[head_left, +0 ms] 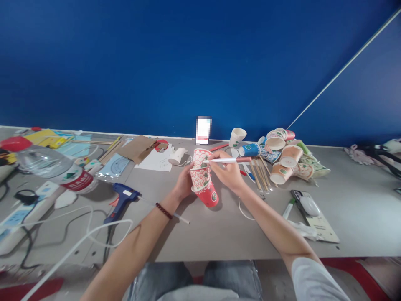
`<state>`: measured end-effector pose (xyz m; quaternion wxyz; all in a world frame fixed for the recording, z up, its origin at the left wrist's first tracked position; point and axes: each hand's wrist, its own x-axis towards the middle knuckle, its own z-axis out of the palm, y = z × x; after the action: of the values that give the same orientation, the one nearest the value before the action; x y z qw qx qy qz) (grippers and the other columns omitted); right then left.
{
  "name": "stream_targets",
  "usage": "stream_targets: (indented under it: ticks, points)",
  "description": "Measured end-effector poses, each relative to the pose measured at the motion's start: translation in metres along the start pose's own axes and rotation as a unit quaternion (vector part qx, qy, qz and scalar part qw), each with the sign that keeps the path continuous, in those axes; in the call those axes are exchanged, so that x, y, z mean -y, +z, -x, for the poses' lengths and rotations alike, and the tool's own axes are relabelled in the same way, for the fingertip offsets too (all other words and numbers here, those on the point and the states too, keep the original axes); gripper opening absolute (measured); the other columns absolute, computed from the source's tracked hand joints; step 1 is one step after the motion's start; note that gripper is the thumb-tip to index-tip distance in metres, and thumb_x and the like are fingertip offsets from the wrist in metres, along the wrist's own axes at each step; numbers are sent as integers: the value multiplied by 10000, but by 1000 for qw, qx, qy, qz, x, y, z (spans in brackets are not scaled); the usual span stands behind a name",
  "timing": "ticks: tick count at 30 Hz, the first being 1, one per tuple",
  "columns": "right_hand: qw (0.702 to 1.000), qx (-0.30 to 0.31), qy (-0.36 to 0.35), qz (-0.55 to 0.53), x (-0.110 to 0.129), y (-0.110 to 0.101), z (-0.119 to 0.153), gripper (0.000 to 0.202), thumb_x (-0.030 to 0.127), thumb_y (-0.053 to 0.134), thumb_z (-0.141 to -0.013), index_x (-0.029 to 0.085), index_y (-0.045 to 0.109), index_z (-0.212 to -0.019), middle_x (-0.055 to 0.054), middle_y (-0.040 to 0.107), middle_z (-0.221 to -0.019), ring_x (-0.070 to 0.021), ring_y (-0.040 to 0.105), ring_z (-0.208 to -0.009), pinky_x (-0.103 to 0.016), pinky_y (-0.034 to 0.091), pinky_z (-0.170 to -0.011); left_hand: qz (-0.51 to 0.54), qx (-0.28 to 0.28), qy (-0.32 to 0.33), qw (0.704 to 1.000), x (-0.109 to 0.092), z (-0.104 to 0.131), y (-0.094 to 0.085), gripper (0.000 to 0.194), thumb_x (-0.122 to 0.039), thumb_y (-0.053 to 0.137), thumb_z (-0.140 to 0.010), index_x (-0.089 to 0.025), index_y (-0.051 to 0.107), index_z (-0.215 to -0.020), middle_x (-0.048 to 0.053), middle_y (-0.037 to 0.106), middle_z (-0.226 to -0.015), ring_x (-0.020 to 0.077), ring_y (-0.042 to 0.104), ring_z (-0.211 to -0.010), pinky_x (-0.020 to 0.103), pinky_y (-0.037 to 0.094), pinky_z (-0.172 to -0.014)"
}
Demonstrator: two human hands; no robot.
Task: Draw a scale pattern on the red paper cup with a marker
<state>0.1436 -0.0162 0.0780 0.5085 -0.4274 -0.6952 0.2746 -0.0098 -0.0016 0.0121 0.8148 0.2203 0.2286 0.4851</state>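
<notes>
Several red patterned paper cups (201,179) are joined in a column at the middle of the table, the lowest one (209,195) tilted to the right. My left hand (184,182) is wrapped round the left side of this column. In my right hand (228,172) is a white and reddish-brown pen (230,160), its left end at the upper cup. The fingers of my right hand are close against that cup, and the pen's tip is too small to make out.
A glue gun (122,200), a large bottle (59,167) and white cables are on the left. A lit phone (203,130) stands at the back. Piled cups (290,156), wooden sticks (260,173) and a long board (324,228) are on the right.
</notes>
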Motion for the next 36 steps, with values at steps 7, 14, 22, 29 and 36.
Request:
stream_targets:
  ticks: [7,14,22,29,36]
  points:
    - [1000,0,3,-10,-1,0,0,58,171,563,-794,216,600,-796,11,647,-745,-147,604,-680,-285,480,-637,3,-4,-3,1000,0,0,0,312,-379,575,-878,-119,717,-977,90,752,-862,235,702,-757,340,513,-747]
    - [1000,-13,8,-10,-4,0,0,58,177,565,-797,219,605,-802,3,651,-770,-154,609,-706,-288,484,-634,0,-2,1,1000,1,-1,-2,322,-391,573,-877,-123,718,-982,98,753,-870,243,704,-770,346,514,-747]
    - [1000,5,-2,-27,-1,2,2,68,153,558,-789,213,589,-783,19,629,-732,-137,597,-665,-283,483,-626,2,1,-2,1000,-1,1,2,296,-370,582,-872,-118,717,-945,92,747,-836,228,697,-733,328,510,-738]
    - [999,-27,15,-16,0,0,0,73,165,556,-780,222,600,-767,8,640,-742,-148,605,-696,-287,475,-625,-5,-2,-4,1000,1,-1,-1,367,-410,560,-877,-106,714,-1013,118,749,-890,257,706,-790,358,522,-752]
    - [1000,-24,16,-13,-3,1,0,71,177,549,-784,223,599,-764,4,638,-731,-157,604,-700,-286,472,-615,-5,-3,0,1000,1,-1,-1,333,-395,566,-878,-117,720,-975,107,748,-864,244,703,-763,348,522,-737]
